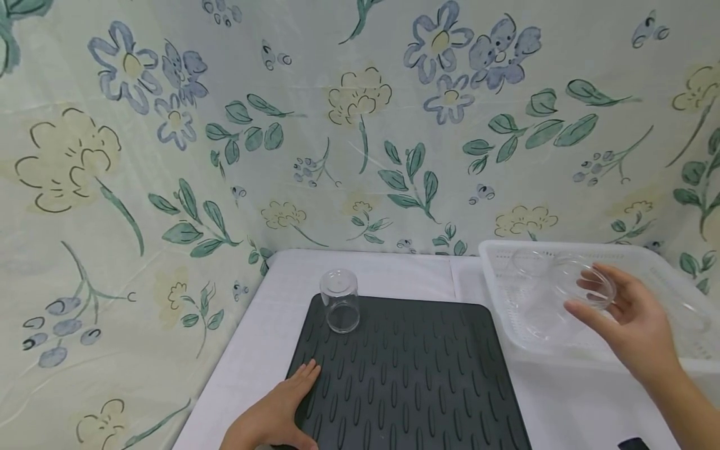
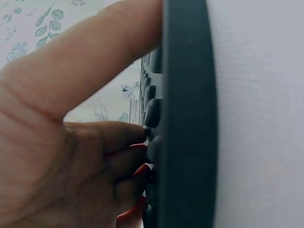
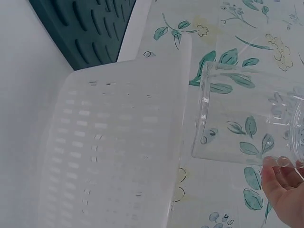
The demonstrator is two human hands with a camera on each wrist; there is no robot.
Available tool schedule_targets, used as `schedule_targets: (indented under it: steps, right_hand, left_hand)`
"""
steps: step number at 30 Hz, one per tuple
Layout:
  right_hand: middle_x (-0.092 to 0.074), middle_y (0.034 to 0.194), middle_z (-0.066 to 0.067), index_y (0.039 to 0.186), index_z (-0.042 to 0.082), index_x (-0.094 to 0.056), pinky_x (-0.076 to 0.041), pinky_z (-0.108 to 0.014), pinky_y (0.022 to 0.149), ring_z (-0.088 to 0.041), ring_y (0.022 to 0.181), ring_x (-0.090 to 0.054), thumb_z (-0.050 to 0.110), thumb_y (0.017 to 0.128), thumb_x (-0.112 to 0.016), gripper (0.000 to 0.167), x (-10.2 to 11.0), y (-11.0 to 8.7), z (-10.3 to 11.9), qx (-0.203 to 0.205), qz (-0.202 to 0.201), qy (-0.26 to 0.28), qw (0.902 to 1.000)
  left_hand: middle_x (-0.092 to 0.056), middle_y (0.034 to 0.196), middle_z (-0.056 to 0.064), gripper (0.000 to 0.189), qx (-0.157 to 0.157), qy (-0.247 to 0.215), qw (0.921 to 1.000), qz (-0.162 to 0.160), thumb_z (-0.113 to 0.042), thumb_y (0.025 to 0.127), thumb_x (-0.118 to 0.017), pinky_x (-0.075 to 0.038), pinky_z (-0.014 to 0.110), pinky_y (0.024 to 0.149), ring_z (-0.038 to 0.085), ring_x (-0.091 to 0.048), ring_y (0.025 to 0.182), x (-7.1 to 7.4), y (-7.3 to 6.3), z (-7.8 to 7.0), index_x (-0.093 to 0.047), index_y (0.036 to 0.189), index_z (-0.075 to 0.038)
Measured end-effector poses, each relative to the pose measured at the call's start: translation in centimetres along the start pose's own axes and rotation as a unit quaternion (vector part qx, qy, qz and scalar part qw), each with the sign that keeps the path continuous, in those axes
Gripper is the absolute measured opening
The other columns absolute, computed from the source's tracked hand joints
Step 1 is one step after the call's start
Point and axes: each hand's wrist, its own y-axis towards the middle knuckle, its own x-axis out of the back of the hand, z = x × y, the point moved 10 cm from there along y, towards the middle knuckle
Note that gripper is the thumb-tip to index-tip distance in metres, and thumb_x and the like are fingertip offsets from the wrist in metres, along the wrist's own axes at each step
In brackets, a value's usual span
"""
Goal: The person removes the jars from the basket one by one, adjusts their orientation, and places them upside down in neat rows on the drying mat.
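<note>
My right hand (image 1: 635,319) holds a clear drinking glass (image 3: 237,114) near one end, above the white basket (image 1: 506,334). In the right wrist view the glass lies sideways, with fingertips at its right end. Its outline is hard to separate from the basket in the head view. My left hand (image 1: 281,403) rests on the left edge of the dark ribbed mat (image 1: 416,369), its fingers on top and thumb along the near side. Upside down on the mat's far left corner stands another clear glass (image 1: 340,301).
The white-covered table (image 1: 253,331) lies under the mat, with the basket to the mat's right. Faint clear shapes show inside the basket. A small black object (image 1: 634,444) sits at the bottom right edge. A floral curtain (image 1: 360,137) hangs behind the table.
</note>
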Motion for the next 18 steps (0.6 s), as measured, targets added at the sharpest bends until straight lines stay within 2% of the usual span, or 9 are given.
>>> schedule_targets:
  steps: [8, 15, 18]
  right_hand:
    - [-0.054, 0.121, 0.02, 0.144, 0.013, -0.043, -0.037, -0.003, 0.087, 0.007, 0.107, -0.051, -0.011, 0.081, -0.073, 0.074, -1.0, -0.5, 1.1, 0.019, 0.009, 0.022, 0.9995]
    - [-0.06, 0.122, 0.012, 0.142, 0.008, -0.047, -0.04, -0.006, 0.089, 0.0, 0.108, -0.056, -0.023, 0.077, -0.068, 0.075, -2.1, -0.7, 2.2, 0.037, 0.026, 0.087, 0.9952]
    - [-0.059, 0.123, 0.01, 0.142, 0.008, -0.046, -0.04, -0.006, 0.089, 0.0, 0.109, -0.056, -0.022, 0.077, -0.068, 0.075, -2.7, -1.0, 2.6, 0.04, 0.034, 0.087, 0.9949]
  left_hand:
    - [-0.02, 0.158, 0.02, 0.127, -0.002, -0.002, 1.0, 0.003, -0.047, 0.056, -0.093, -0.022, 0.071, 0.103, 0.042, -0.018, 0.144, 0.0, 0.0, 0.2, -0.027, 0.151, 0.004]
    - [-0.022, 0.158, 0.02, 0.126, -0.003, 0.002, 1.0, 0.002, -0.047, 0.056, -0.092, -0.023, 0.069, 0.104, 0.042, -0.019, 0.144, 0.1, 0.0, 0.2, -0.028, 0.151, 0.004]
    - [-0.021, 0.158, 0.02, 0.125, -0.004, 0.001, 1.0, 0.003, -0.048, 0.057, -0.092, -0.023, 0.069, 0.104, 0.041, -0.019, 0.144, 0.1, -0.1, 0.3, -0.027, 0.151, 0.004]
